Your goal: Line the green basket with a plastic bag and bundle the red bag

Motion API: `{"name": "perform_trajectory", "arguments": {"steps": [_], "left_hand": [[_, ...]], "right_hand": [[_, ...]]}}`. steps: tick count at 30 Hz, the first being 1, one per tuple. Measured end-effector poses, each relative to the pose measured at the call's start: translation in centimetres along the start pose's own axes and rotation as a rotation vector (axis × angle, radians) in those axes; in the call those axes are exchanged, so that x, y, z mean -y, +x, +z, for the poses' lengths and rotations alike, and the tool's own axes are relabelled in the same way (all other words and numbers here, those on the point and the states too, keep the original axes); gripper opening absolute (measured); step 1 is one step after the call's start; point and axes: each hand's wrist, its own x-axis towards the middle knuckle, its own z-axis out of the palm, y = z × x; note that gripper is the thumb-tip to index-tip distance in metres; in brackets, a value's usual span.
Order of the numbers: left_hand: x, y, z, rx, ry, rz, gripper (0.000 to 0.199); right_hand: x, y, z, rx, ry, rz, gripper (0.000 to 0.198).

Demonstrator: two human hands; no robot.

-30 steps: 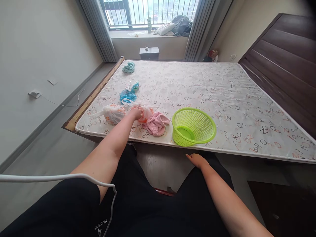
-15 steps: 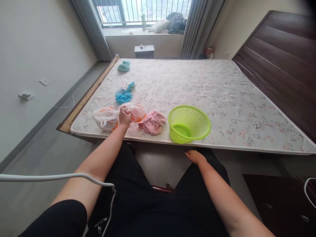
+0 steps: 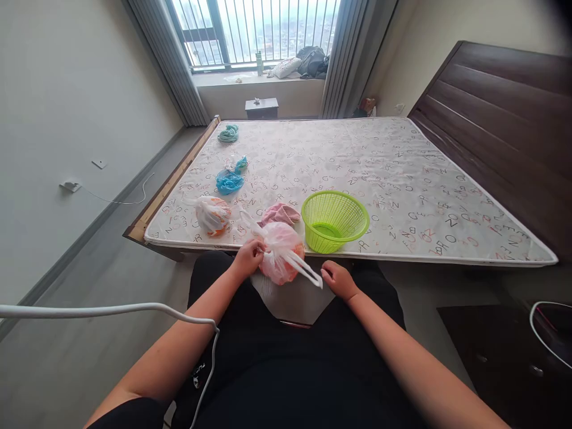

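Note:
My left hand (image 3: 250,257) grips a knotted white plastic bag (image 3: 280,250) with orange print, in front of the mattress edge between my knees. What is in the bag cannot be made out. Close to the bag's loose handle, my right hand (image 3: 339,279) is curled with its fingers closed; I see nothing in it. Behind the held bag lies a crumpled pink towel (image 3: 281,213), partly covered by it. A lime-green plastic basket (image 3: 335,220) stands open and slightly tilted to the right of the towel. Another white and orange bag (image 3: 213,215) rests on the mattress at the left.
The bare mattress (image 3: 402,196) has a letter print. Blue plastic bags (image 3: 229,181) and a teal cloth bundle (image 3: 229,133) lie along its left side. A white cable (image 3: 134,308) crosses my left arm. The dark headboard (image 3: 500,119) rises at the right.
My left hand has brought the white bag from the mattress toward me and to the right, in front of the pink towel. My right hand has shifted slightly left and up. The view has tilted a little.

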Motion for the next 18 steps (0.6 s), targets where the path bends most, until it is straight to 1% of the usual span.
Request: {"name": "perform_trajectory", "arguments": {"steps": [1, 2, 3, 4, 5, 6, 8, 10, 13, 14, 16, 18], "left_hand": [[-0.6, -0.8, 0.5, 0.068, 0.032, 0.049, 0.022], [-1.3, -1.4, 1.1, 0.134, 0.072, 0.104, 0.023], [-1.9, -1.8, 1.6, 0.192, 0.115, 0.158, 0.024], [-2.5, -2.1, 2.2, 0.24, 0.156, 0.204, 0.024], [-3.0, -2.3, 2.7, 0.276, 0.192, 0.234, 0.024], [-3.4, -2.4, 3.1, 0.298, 0.219, 0.246, 0.023], [-4.0, -2.5, 3.9, 0.338, 0.225, 0.242, 0.024], [-4.3, -2.5, 4.4, 0.438, 0.18, 0.25, 0.026], [-4.1, -2.6, 5.1, 0.601, 0.152, 0.264, 0.017], [-4.0, -2.5, 5.3, 0.618, 0.178, 0.239, 0.02], [-3.6, -2.2, 5.7, 0.599, 0.245, 0.151, 0.026], [-2.7, -1.6, 5.7, 0.558, 0.293, 0.061, 0.017]], "right_hand": [[1.4, -0.5, 0.0, -0.116, 0.042, -0.049, 0.023], [2.7, -1.0, 0.1, -0.22, 0.062, -0.085, 0.023], [3.9, -1.3, 0.2, -0.287, 0.063, -0.125, 0.03], [4.9, -1.5, 0.4, -0.312, 0.05, -0.174, 0.039], [5.8, -1.5, 0.7, -0.297, 0.028, -0.229, 0.048], [6.4, -1.3, 1.0, -0.253, 0.002, -0.281, 0.055], [6.9, -0.7, 1.6, -0.136, -0.044, -0.328, 0.06], [6.8, 0.0, 2.2, -0.034, -0.073, -0.271, 0.052], [6.0, 0.6, 2.8, 0.056, -0.09, -0.129, 0.036], [5.7, 0.7, 2.9, 0.06, -0.093, -0.099, 0.034], [5.4, 0.5, 2.9, 0.045, -0.093, -0.079, 0.031], [5.0, 0.2, 2.6, 0.019, -0.073, -0.061, 0.028]]}}
